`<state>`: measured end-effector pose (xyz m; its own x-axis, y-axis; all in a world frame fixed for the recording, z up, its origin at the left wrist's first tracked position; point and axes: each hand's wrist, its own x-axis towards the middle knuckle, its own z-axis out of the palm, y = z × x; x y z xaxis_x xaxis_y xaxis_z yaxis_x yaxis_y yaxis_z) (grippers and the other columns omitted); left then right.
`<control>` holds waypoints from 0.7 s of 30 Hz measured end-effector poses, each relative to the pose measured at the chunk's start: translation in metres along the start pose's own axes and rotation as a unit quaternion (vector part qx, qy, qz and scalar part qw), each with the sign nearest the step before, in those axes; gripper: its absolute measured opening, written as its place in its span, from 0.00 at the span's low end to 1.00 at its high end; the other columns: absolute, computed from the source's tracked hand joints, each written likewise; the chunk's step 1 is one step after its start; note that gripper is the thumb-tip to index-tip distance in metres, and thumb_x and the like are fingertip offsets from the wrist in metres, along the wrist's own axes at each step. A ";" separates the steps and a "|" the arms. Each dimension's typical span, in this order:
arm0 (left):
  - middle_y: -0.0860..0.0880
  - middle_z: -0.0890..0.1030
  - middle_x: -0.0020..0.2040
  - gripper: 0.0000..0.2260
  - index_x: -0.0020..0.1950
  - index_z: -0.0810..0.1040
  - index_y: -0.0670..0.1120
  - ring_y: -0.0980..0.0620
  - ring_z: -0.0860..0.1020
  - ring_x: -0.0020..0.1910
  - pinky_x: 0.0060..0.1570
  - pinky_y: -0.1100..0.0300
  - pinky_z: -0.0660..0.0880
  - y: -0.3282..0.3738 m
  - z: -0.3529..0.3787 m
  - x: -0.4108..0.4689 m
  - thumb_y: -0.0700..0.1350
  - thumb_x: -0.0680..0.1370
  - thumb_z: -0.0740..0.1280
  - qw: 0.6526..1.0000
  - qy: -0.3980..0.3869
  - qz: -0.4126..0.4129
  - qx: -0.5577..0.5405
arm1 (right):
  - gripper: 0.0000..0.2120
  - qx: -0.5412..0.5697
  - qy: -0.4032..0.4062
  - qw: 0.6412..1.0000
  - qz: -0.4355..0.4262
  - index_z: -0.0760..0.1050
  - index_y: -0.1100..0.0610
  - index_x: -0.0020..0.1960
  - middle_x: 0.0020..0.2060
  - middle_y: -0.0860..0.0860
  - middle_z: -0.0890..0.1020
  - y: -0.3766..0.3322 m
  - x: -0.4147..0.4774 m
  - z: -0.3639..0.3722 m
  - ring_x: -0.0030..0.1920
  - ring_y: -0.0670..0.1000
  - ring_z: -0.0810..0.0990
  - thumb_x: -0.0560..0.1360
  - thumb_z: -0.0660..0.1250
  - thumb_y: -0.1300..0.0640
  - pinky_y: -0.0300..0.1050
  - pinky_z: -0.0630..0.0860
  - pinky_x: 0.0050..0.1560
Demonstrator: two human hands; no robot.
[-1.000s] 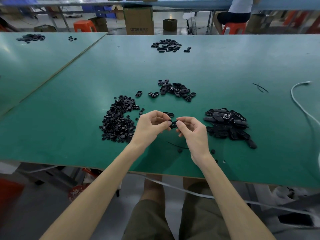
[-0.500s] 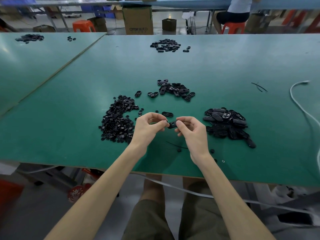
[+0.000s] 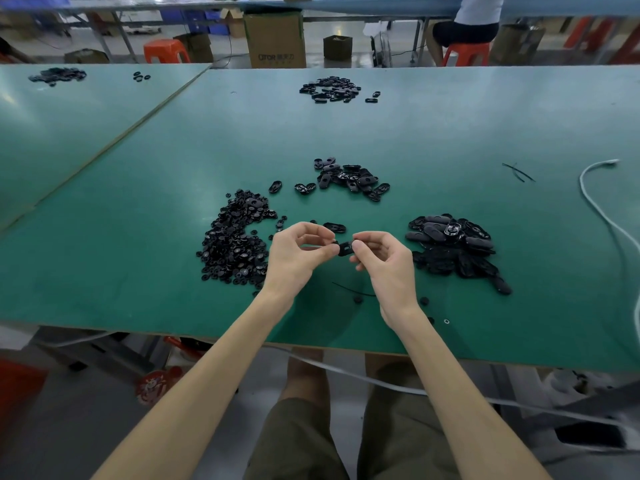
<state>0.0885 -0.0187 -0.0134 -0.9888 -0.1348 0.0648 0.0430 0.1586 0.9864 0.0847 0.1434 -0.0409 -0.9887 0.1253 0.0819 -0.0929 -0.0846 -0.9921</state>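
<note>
Part: our little black part (image 3: 345,248) sits right between both hands.
Left hand (image 3: 297,258): we pinch its left end.
Right hand (image 3: 388,262): fingers curled, pinching the right end.

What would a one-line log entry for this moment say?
left hand: pinches small black part | right hand: pinches its other end | place: above green table | beside: pile of round pieces, pile of oval shells

Head-worn wide view, forward and down, near the table (image 3: 450,133)
</note>
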 end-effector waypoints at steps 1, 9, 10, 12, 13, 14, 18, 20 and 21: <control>0.50 0.87 0.45 0.08 0.47 0.84 0.46 0.54 0.85 0.47 0.49 0.66 0.78 0.000 0.000 0.000 0.38 0.72 0.80 1.000 0.000 -0.001 -0.001 | 0.03 0.000 -0.002 1.000 0.000 0.83 0.57 0.52 0.42 0.49 0.87 0.000 0.000 0.000 0.41 0.48 0.85 0.80 0.72 0.63 0.39 0.80 0.41; 0.53 0.87 0.42 0.07 0.46 0.84 0.47 0.57 0.85 0.43 0.47 0.65 0.80 -0.001 0.001 -0.001 0.40 0.73 0.79 0.996 0.007 0.038 0.081 | 0.04 0.011 -0.009 1.000 -0.006 0.83 0.58 0.52 0.44 0.50 0.88 -0.002 -0.002 0.001 0.43 0.51 0.87 0.78 0.73 0.64 0.40 0.80 0.41; 0.54 0.87 0.41 0.07 0.46 0.84 0.48 0.57 0.85 0.42 0.47 0.65 0.80 0.000 0.002 -0.001 0.40 0.73 0.79 0.994 0.009 0.043 0.103 | 0.04 0.010 -0.011 1.000 -0.007 0.83 0.58 0.52 0.44 0.50 0.88 -0.002 -0.002 0.001 0.43 0.51 0.87 0.78 0.73 0.64 0.40 0.80 0.41; 0.55 0.86 0.42 0.07 0.46 0.83 0.50 0.59 0.84 0.41 0.47 0.65 0.80 0.001 0.004 0.000 0.42 0.73 0.79 0.989 0.013 0.051 0.140 | 0.04 0.005 -0.015 1.000 -0.009 0.84 0.57 0.52 0.44 0.50 0.88 -0.003 -0.002 0.001 0.45 0.51 0.87 0.78 0.73 0.64 0.39 0.80 0.41; 0.56 0.86 0.42 0.07 0.46 0.83 0.50 0.60 0.83 0.41 0.46 0.65 0.80 0.002 0.005 0.000 0.43 0.74 0.79 0.987 0.014 0.055 0.153 | 0.05 0.002 -0.016 1.000 -0.010 0.84 0.57 0.52 0.44 0.50 0.88 -0.003 -0.003 0.001 0.45 0.50 0.87 0.78 0.74 0.64 0.38 0.79 0.41; 0.56 0.86 0.42 0.06 0.46 0.83 0.51 0.60 0.83 0.41 0.45 0.66 0.79 0.002 0.006 0.000 0.43 0.74 0.79 0.985 0.014 0.058 0.163 | 0.05 0.000 -0.016 1.000 -0.010 0.84 0.56 0.51 0.44 0.49 0.88 -0.003 -0.003 0.001 0.46 0.50 0.87 0.78 0.74 0.64 0.38 0.79 0.41; 0.57 0.84 0.41 0.06 0.48 0.83 0.51 0.62 0.81 0.40 0.43 0.70 0.76 0.004 0.008 -0.001 0.45 0.75 0.78 0.976 0.011 0.068 0.208 | 0.05 -0.006 -0.018 1.000 -0.010 0.84 0.55 0.51 0.44 0.49 0.88 -0.004 -0.003 0.001 0.47 0.49 0.87 0.78 0.74 0.64 0.38 0.80 0.41; 0.58 0.84 0.42 0.06 0.48 0.84 0.51 0.62 0.80 0.41 0.43 0.69 0.76 0.006 0.009 0.000 0.46 0.75 0.78 0.970 0.006 0.072 0.230 | 0.05 -0.005 -0.017 1.000 -0.009 0.84 0.56 0.51 0.44 0.49 0.88 -0.004 -0.003 0.001 0.46 0.49 0.87 0.78 0.74 0.64 0.39 0.81 0.43; 0.58 0.84 0.42 0.06 0.49 0.84 0.50 0.61 0.81 0.41 0.44 0.68 0.76 0.007 0.009 0.000 0.46 0.75 0.78 0.968 0.001 0.074 0.239 | 0.05 -0.004 -0.017 1.000 -0.008 0.84 0.57 0.51 0.44 0.50 0.88 -0.003 -0.003 0.001 0.46 0.49 0.87 0.78 0.74 0.65 0.39 0.81 0.45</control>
<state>0.0874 -0.0091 -0.0081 -0.9765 -0.0786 0.2005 0.1119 0.6103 0.7842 0.0874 0.1426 -0.0376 -0.9905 0.0936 0.1011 -0.1083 -0.0758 -0.9912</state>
